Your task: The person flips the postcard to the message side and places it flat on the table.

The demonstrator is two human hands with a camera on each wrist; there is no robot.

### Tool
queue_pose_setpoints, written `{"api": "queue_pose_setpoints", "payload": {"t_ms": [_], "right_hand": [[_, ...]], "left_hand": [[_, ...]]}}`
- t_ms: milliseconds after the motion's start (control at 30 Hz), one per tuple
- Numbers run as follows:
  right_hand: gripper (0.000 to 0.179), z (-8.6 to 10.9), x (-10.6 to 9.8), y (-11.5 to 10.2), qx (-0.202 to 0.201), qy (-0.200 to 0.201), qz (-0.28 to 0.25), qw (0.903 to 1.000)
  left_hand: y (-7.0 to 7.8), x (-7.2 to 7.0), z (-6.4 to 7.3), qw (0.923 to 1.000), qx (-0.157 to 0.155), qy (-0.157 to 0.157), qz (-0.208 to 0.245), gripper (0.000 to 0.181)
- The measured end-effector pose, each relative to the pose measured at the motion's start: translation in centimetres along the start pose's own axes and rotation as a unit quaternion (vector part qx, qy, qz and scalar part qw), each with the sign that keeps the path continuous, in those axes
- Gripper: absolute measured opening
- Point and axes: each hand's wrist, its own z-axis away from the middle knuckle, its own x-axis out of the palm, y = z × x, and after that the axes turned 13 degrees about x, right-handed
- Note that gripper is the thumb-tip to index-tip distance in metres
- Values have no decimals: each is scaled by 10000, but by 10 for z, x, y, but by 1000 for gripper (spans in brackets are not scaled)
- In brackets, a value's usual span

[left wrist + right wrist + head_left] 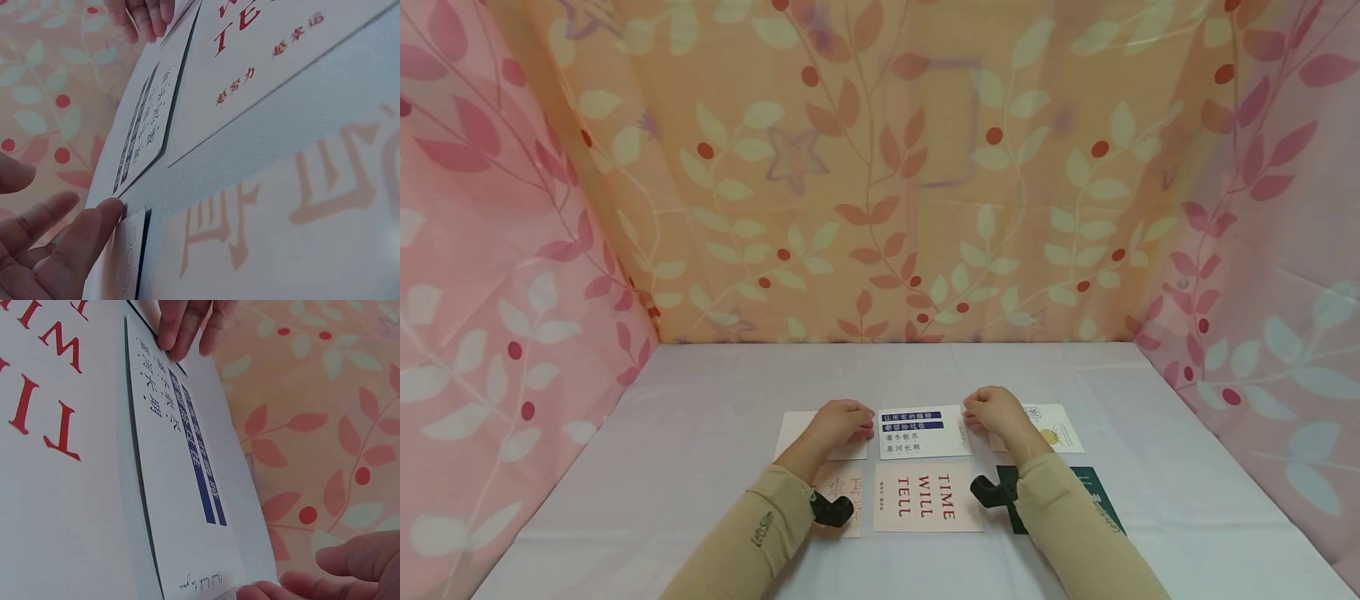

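Head view shows the blue-banded card [925, 433] on the white cloth [700, 408], just beyond the red-lettered card [927, 498], between the left hand [844, 423] and right hand [1000, 417], their fingers relaxed and ungripping near its side edges.

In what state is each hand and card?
Left hand: relaxed, beside striped card
Right hand: relaxed, beside it
Striped card: face up
TIME card: face up, legible
Upper left card: partly hidden
Lower left card: partly hidden
Upper right card: partly hidden
Green card: partly hidden
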Motion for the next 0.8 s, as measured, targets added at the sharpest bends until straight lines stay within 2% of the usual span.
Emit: {"api": "queue_pose_setpoints", "payload": {"t_ms": [400,633,800], "right_hand": [[20,2,3,3,94,-18,-55,9999],[22,-5,4,7,248,33,-53,9997],[22,-6,4,8,274,8,-11,9996]], "left_hand": [[1,4,-3,9996,-214,167,-22,22],[-2,4,-4,9990,-292,127,311,23],[-3,3,-4,9986,-324,149,382,22]]}}
